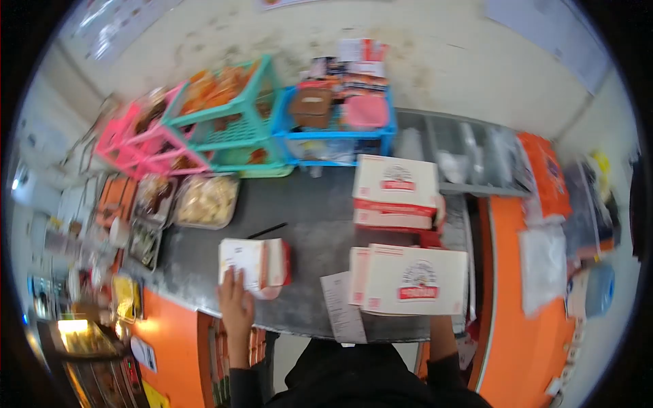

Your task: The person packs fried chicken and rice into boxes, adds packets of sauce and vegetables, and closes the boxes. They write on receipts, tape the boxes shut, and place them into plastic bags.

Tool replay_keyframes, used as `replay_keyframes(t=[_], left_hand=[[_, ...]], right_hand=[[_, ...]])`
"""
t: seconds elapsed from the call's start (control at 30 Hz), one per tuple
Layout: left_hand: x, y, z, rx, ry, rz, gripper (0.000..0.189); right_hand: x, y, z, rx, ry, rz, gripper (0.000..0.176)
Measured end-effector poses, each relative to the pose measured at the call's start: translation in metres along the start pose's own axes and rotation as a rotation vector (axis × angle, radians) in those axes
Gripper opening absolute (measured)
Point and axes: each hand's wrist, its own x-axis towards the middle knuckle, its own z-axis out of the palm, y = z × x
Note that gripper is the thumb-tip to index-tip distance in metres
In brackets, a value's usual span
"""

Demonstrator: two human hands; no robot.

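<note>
My left hand (236, 299) lies with its fingers stretched out on the near edge of a white printed carton stack (243, 262), which has a red side at its right. My right forearm (443, 336) reaches to a white takeaway box (416, 280) with a red printed logo; the hand itself is hidden under that box, which rests over it. Part of another white box (358, 275) shows at its left. Behind stands a further white-and-red box (396, 190). A paper receipt (343, 309) hangs over the counter's front edge between my hands.
A black pen (268, 230) lies on the dark counter (306, 204). Farther back are a tub of pale food pieces (206, 200), a pink basket (132, 153), green basket (231, 109), blue basket (333, 136) and grey divided tray (469, 185). An orange bag (544, 173) is at the right.
</note>
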Motion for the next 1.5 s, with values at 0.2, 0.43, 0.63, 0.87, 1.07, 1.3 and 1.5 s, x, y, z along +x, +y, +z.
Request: replay_keyframes(t=[0.2,0.43,0.63,0.87,1.07,1.3,1.5], left_hand=[[0.009,-0.010,-0.002,-0.026,0.037,0.003,0.037],[0.032,-0.027,-0.006,-0.079,-0.052,0.149,0.043],[0.050,-0.046,-0.014,-0.146,-0.110,0.185,0.053],[0.047,-0.055,0.001,-0.525,0.000,0.003,0.076],[0.045,-0.057,0.016,-0.837,0.080,-0.045,0.074],[0.049,-0.050,-0.009,-0.336,-0.106,0.054,0.067],[0.053,-0.054,-0.010,-0.265,-0.097,0.127,0.064]], right_hand=[[-0.022,0.020,-0.006,-0.045,0.117,-0.002,0.030],[-0.021,0.023,-0.020,-0.103,0.216,0.017,0.030],[-0.021,0.025,-0.027,-0.110,0.257,0.027,0.030],[-0.018,0.028,-0.033,-0.102,0.278,0.033,0.029],[-0.016,0.028,-0.031,-0.095,0.285,0.038,0.029],[-0.015,0.032,-0.032,-0.079,0.309,0.051,0.029],[-0.017,0.026,-0.125,-0.160,0.616,0.112,0.029]])
